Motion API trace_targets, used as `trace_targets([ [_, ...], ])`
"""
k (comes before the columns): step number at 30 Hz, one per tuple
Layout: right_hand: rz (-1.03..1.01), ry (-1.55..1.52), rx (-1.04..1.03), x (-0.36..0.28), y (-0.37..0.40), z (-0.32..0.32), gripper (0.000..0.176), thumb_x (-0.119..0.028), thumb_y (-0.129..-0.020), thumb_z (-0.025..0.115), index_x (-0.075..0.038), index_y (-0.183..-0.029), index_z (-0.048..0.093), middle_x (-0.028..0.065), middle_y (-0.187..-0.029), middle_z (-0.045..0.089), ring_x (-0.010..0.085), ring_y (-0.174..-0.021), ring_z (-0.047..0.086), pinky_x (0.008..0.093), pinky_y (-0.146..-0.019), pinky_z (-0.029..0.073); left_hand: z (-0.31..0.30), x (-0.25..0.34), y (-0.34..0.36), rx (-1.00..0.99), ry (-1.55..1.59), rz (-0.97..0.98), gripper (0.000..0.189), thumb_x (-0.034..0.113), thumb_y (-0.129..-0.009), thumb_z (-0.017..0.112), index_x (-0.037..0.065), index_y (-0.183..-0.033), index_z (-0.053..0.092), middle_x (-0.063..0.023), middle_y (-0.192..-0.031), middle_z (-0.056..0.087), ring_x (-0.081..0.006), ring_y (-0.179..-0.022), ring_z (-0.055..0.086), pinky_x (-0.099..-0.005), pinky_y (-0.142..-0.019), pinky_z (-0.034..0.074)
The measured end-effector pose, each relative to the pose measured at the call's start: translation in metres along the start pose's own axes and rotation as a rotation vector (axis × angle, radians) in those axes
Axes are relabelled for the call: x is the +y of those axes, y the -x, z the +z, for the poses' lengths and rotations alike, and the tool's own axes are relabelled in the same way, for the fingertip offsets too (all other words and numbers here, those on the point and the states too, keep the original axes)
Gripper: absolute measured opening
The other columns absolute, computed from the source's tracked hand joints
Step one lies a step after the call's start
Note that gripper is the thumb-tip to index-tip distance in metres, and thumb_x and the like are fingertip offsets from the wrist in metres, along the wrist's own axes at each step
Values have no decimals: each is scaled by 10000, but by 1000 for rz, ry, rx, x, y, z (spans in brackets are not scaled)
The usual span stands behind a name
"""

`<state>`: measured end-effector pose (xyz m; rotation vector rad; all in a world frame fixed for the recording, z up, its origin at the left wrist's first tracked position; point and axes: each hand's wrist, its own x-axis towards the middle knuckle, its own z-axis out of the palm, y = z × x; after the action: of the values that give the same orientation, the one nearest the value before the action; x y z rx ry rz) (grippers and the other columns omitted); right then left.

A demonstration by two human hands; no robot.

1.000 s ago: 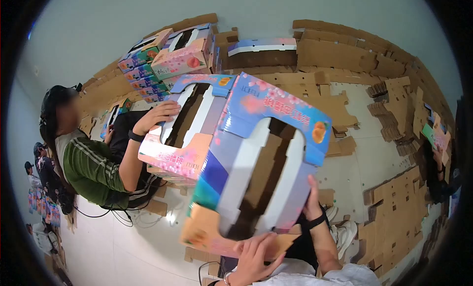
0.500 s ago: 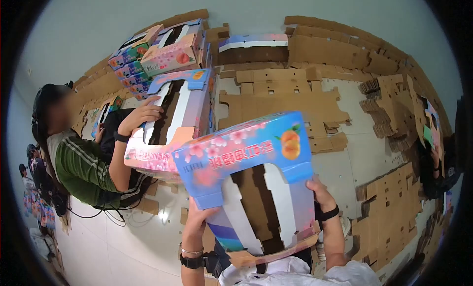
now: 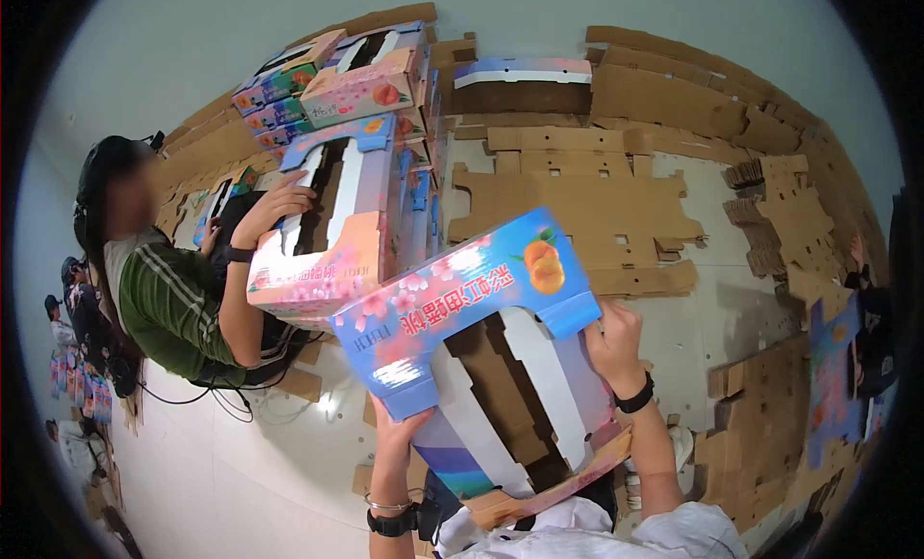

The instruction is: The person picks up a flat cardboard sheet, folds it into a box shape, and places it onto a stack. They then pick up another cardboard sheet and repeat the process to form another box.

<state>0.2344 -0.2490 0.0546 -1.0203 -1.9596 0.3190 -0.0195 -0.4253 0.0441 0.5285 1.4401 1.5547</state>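
Observation:
A printed cardboard fruit box (image 3: 457,285), blue and pink with blossoms and peaches, is tilted in front of my body. Through its long top opening the brown inside shows between white flaps. My left hand (image 3: 397,426) grips its left side near the front corner, with the fingers mostly hidden under the box. On the opposite side, my right hand (image 3: 616,345) is closed around the edge just below the blue corner flap. Beyond the left corner stands a similar pink-and-white box (image 3: 322,287), on which a co-worker's hand (image 3: 279,209) rests.
A co-worker in a green shirt (image 3: 173,299) sits at left. Finished boxes (image 3: 361,89) are stacked behind. Flat brown cardboard sheets (image 3: 558,208) lie on the tiled floor and line the wall. At far right, another person's arm (image 3: 855,256) is near a printed sheet (image 3: 830,366).
The box in my hands has turned slightly, its right end now nearer. My right hand has shifted to a fuller grip on the edge. At far right, a printed sheet has come into view.

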Motion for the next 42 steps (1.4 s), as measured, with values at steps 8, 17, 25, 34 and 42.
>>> trace_targets([
  [8,6,255,176,15,1,-20,264,-20,-780,562,-5,-1035,628,162,-695,610,308,-577,584,384,-564,470,22,11,2,-40,-65,93,743,76,-652,662,74,-1311,319,-60,-1157,478,-181,-1067,493,-331,-944,392],
  [17,-240,49,-193,-65,-20,-64,527,-137,-737,678,-124,-1244,537,99,-1241,536,292,-1122,515,402,-955,406,62,23,-2,-48,-164,283,1156,147,-643,775,80,-1468,-32,-149,-1423,254,-255,-1277,354,-377,-1047,315],
  [25,-751,413,-556,-90,-55,-20,564,-172,-796,547,-172,-1346,421,109,-1470,302,260,-1330,326,435,-1096,255,86,1,-5,-209,-427,363,1182,241,-670,770,39,-1452,-92,-211,-1446,188,-295,-1329,261,-415,-1076,268],
  [34,-1160,418,-218,-81,-70,11,371,-190,-815,528,-69,-1161,584,141,-1256,549,269,-1152,532,422,-1052,351,82,6,-15,-69,-694,556,1172,241,-625,781,-44,-1439,-13,-227,-1222,412,-321,-1032,419,-401,-940,329],
  [42,-1226,365,-156,-80,-72,23,311,-183,-813,531,-25,-1058,639,153,-1179,601,285,-984,618,369,-918,475,78,1,-25,-50,-595,616,1146,204,-619,765,-27,-1444,4,-223,-1266,399,-324,-1066,425,-407,-933,342],
])
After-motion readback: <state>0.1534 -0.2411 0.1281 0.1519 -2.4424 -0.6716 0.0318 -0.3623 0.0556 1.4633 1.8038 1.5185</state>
